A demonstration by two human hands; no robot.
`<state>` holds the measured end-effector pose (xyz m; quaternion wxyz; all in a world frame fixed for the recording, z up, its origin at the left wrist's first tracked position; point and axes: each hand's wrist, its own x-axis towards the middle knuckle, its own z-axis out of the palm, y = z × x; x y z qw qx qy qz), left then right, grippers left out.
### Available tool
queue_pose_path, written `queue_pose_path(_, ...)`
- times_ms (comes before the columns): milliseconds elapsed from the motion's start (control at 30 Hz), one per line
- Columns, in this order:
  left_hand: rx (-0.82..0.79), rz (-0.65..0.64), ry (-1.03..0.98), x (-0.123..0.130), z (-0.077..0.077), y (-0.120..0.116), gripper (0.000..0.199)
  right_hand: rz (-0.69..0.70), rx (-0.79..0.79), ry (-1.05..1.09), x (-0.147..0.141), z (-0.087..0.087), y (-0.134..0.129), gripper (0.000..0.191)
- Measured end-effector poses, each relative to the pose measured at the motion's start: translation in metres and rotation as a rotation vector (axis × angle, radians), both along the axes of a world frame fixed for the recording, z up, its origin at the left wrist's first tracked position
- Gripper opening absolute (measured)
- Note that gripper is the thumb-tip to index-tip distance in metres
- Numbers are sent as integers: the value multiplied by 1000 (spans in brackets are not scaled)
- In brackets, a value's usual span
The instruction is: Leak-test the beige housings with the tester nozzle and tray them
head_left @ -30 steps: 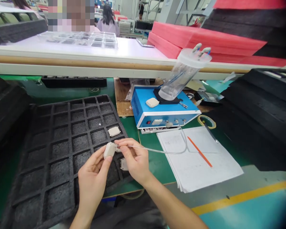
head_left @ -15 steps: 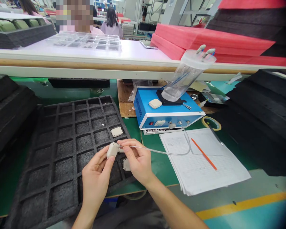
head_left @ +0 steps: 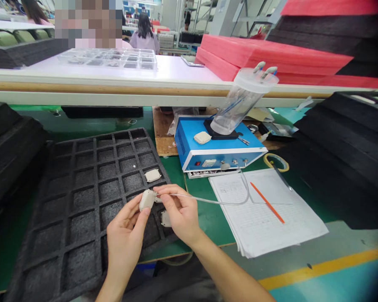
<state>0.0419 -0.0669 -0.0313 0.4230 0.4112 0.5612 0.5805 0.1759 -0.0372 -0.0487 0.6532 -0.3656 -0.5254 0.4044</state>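
Observation:
My left hand (head_left: 127,233) pinches a small cream-coloured watch-like case (head_left: 147,200) between thumb and fingers. Closed around the end of a thin clear tube (head_left: 208,200), my right hand (head_left: 181,214) holds that end against the case's right side; the exact contact is hidden by my fingers. From there the tube loops to the front of a blue box-shaped machine (head_left: 220,155). Beneath both hands lies a black foam tray (head_left: 97,197) with square pockets. Two similar cases, one above my hands (head_left: 153,175) and one partly behind my right hand (head_left: 166,219), sit in its pockets.
On the machine stand a tilted clear cylinder (head_left: 236,107) and another cream case (head_left: 202,137). Written sheets (head_left: 233,226) with an orange stick (head_left: 267,202) lie at right, near a tape roll (head_left: 283,162). Black foam stacks (head_left: 343,159) flank the bench. A person sits across the shelf.
The view has shifted slightly, so the scene sits a little further left. Both hands keep the same hold on the case and the tube.

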Motion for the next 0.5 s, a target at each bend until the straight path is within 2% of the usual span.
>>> queue_pose_path(500, -20, -19, 12, 0, 0, -1, 46, -15, -17, -17, 1, 3, -1, 12)
